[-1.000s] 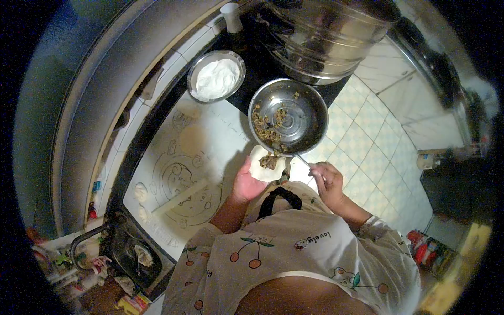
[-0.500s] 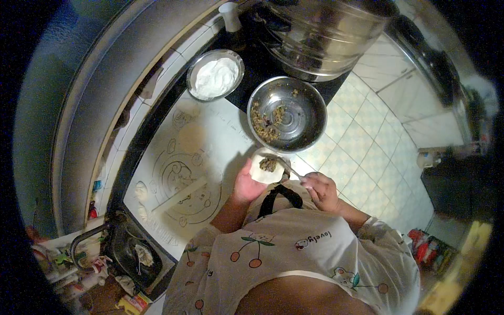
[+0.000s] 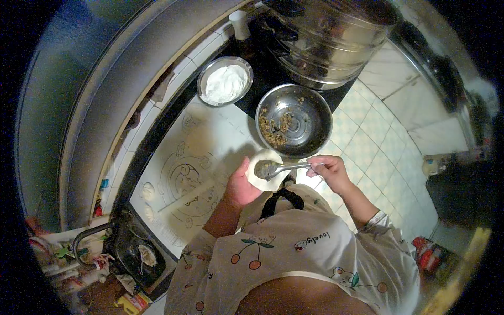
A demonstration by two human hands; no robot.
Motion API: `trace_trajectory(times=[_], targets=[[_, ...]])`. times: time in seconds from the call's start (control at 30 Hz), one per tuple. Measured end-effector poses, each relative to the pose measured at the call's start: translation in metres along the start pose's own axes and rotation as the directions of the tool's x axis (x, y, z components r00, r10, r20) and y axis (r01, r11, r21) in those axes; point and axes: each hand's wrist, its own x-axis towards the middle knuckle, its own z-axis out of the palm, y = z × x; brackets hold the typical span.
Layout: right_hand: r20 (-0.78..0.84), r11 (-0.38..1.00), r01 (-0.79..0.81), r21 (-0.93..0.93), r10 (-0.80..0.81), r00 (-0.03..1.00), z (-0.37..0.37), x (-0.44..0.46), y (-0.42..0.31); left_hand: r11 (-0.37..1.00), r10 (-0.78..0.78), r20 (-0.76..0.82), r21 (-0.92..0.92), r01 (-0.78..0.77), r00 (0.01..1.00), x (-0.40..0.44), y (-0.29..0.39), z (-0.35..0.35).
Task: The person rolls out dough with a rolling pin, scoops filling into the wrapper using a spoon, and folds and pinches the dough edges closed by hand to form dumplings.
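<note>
My left hand (image 3: 243, 185) cradles a round, flat dough wrapper (image 3: 259, 184) on its palm and fingers, thumb at the edge. Over the wrapper's middle lies the bowl of a metal spoon (image 3: 290, 166), with brown-green filling (image 3: 265, 168) at it. How much filling rests on the dough underneath is hidden by the spoon. My right hand (image 3: 332, 172) pinches the end of the spoon's handle. Just beyond both hands stands a steel mixing bowl (image 3: 313, 116), with bits of filling along its left side.
A bowl of white flour (image 3: 226, 84) stands at the far left of the counter. Behind is a tall steel steamer (image 3: 336, 47). A printed white mat (image 3: 178, 178) covers the counter, with small dough pieces (image 3: 148, 191) at its left edge. A black sink (image 3: 139, 257) is lower left.
The spoon has swung level over the wrapper and now covers the filling. My right hand has moved up and to the right. The whole view has shifted slightly.
</note>
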Motion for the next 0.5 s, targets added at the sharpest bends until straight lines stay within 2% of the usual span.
trace_trajectory(times=[0.13, 0.27, 0.33, 0.37, 0.47, 0.5], targets=[[-0.03, 0.999, -0.045, -0.004, 0.045, 0.999, -0.007, 0.004, -0.006, 0.999, -0.027, -0.016, 0.028, 0.027, 1.0, 0.004, 0.002, 0.003], [-0.085, 0.999, -0.036, -0.011, 0.035, 0.996, -0.011, 0.004, -0.006, 0.996, -0.077, 0.017, -0.052, 0.078, 0.997, 0.01, 0.003, 0.004], [-0.112, 0.999, -0.038, -0.011, 0.036, 0.993, -0.02, 0.006, -0.002, 0.999, -0.049, 0.027, -0.016, 0.049, 0.998, 0.014, 0.003, 0.005], [-0.124, 0.998, -0.041, 0.047, 0.046, 0.991, -0.024, 0.007, -0.002, 0.999, -0.034, 0.032, 0.002, 0.034, 0.999, 0.016, 0.003, 0.006], [-0.145, 0.962, -0.026, 0.271, 0.067, 0.987, -0.039, 0.009, 0.0, 0.988, -0.004, 0.078, -0.152, 0.016, 0.997, 0.018, 0.007, 0.015], [-0.185, 0.952, -0.008, 0.305, 0.067, 0.981, -0.042, 0.01, -0.001, 0.989, 0.019, 0.068, -0.147, -0.009, 0.998, 0.018, 0.008, 0.013]])
